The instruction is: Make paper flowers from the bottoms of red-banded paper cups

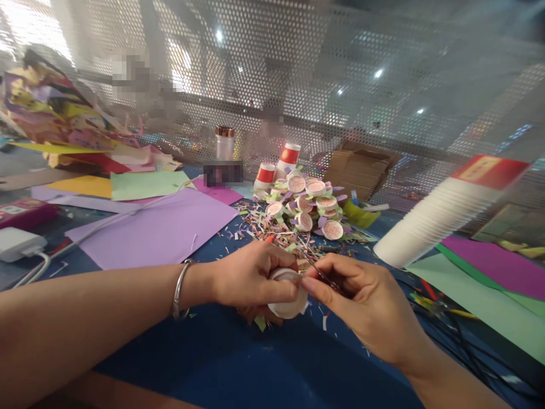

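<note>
My left hand (264, 275) is closed around a small white paper cup (287, 309), its thumb lying across the round opening. Pinched in the fingers of my right hand (361, 301) is a slim dark metal tool (326, 275), mostly hidden, so its exact kind does not show. The right fingertips touch or nearly touch the cup's right rim. Behind both hands lies a pile of cut cup bottoms (304, 221) with red print and green and purple paper pieces. Paper scraps (259, 224) are strewn around the pile.
A long stack of paper cups (443, 216) leans at the right beside coloured sheets (477, 301) and black cables (460, 341). Purple paper (166, 227) and a white charger (21, 244) lie left. A jar (225, 145), red-and-white cups (289, 156) and a cardboard box (360, 167) stand before the perforated screen.
</note>
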`<state>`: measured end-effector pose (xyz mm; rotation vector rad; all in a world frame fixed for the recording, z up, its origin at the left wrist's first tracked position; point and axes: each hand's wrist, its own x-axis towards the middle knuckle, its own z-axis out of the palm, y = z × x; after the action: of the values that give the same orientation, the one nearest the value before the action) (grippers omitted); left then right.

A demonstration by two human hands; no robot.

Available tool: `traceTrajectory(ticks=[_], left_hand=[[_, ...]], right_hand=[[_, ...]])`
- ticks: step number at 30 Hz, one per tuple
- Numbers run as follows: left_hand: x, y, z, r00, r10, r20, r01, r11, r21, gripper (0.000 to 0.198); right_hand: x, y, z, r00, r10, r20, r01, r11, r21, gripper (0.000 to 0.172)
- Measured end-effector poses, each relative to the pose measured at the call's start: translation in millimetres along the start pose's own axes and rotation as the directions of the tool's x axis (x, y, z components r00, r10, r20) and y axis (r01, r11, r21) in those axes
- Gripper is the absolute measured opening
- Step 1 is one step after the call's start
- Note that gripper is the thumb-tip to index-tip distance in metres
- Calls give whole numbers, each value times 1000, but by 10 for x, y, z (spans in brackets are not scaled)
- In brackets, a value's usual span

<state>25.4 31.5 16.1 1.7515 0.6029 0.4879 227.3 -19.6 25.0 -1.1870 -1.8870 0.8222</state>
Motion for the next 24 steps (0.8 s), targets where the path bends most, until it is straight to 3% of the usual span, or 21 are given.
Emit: traceTrajectory(ticks=[5, 9, 13, 19, 21, 24], left_hand=[[-3, 18, 3, 999, -33, 16, 33, 999, -40, 12], [-8, 29, 3, 1000, -9, 24, 8, 999, 45, 11], [-15, 18, 0, 979, 205, -4, -197, 945, 261, 18], [-37, -14, 2, 869, 487, 85, -463, 740, 488, 11], [-37, -15, 14, 868, 493, 58, -460, 753, 472, 8], [-15, -22, 25, 928, 366, -70, -315, 871, 377, 5]], right_hand=[[21, -7, -16, 1000, 16, 27, -18, 997, 72, 22], [30, 3, -23, 994, 79, 77, -92, 979, 183, 21], [32, 1, -32, 987, 114, 115, -138, 963, 231, 23], [10, -4, -44, 973, 128, 193, -181, 940, 288, 25], [4, 32, -57, 973, 127, 191, -182, 933, 311, 25], [16, 119, -94, 989, 115, 97, -141, 937, 321, 25]])
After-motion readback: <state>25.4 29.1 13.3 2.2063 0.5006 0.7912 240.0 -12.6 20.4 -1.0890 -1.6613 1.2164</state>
